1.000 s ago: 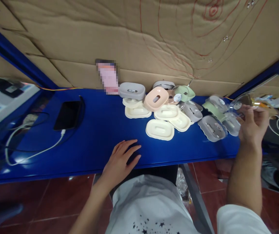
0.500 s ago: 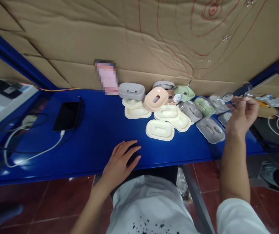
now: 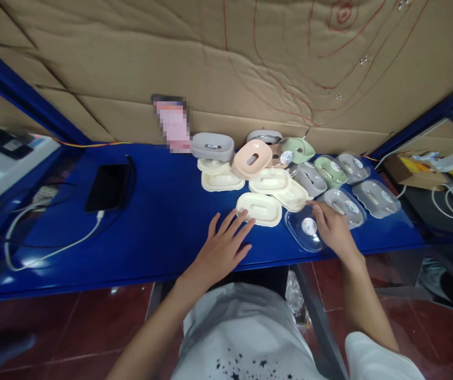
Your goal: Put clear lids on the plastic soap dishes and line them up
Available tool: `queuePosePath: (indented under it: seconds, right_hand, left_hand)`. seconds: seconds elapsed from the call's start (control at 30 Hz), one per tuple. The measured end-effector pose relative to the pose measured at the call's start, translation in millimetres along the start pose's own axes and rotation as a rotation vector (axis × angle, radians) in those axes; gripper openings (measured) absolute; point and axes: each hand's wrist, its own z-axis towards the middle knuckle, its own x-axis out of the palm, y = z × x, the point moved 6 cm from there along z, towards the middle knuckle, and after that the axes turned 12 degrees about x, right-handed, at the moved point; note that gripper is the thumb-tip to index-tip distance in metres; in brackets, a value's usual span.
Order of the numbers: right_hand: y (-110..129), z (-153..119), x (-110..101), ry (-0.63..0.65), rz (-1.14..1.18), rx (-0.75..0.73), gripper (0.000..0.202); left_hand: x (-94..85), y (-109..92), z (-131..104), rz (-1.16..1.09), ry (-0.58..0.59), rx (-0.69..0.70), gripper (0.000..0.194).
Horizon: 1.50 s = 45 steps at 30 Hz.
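My right hand is closed on the right edge of a clear plastic lid with a round white sticker, low over the front of the blue table. Some of its fingers are hidden. My left hand is open, fingers spread, its fingertips overlapping the near left edge of a cream oval tray; contact is unclear. Behind that tray, more cream trays lie overlapping. A peach slotted box rests tilted on them. A grey box under a clear lid sits just behind my right hand.
Several grey and green boxes stand at the back right of the blue table. A phone with a white cable lies left. Another phone, blurred out, leans on the cardboard wall. An open carton stands right.
My right hand has come from the far right to the front middle, bringing the clear lid. My left hand has moved right and forward to the cream tray.
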Motion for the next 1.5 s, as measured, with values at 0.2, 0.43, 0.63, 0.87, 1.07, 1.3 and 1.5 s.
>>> queuePosePath:
  seconds: [0.2,0.43,0.63,0.87,1.07,1.3,1.5]
  right_hand:
    - [21.1,5.1,0.4,-0.165,-0.300,-0.222,0.038]
    - [95.6,50.5,33.2,-0.051,-0.349,-0.541,0.038]
    - [159.9,104.6,94.8,0.171,-0.561,-0.735,0.038]
    - [189.2,-0.2,84.7,0.037,-0.469,-0.792,0.045]
    - [191.8,-81.2,120.3,0.154,-0.472,-0.884,0.043]
    - [179.5,-94.5,116.9,0.166,-0.390,-0.914,0.044]
    - [161.1,-87.5,101.5,0.157,-0.287,-0.851,0.042]
  left_hand:
    - [-17.1,3.8,-24.5,0.187,-0.094,-0.068,0.021]
    - [-32.7,21.1,-82.7,0.164,-0.239,-0.131,0.012]
    - [-23.8,11.7,-73.3,0.047,-0.249,-0.156,0.029]
    - [-17.9,18.3,-72.7,-0.027,-0.384,-0.302,0.084]
    - [-13.4,26.4,-72.0,-0.119,-0.346,-0.351,0.092]
    - [-11.6,28.0,-73.7,-0.140,-0.219,-0.290,0.085]
    - [-13.4,27.7,-71.6,-0.136,-0.174,-0.270,0.089]
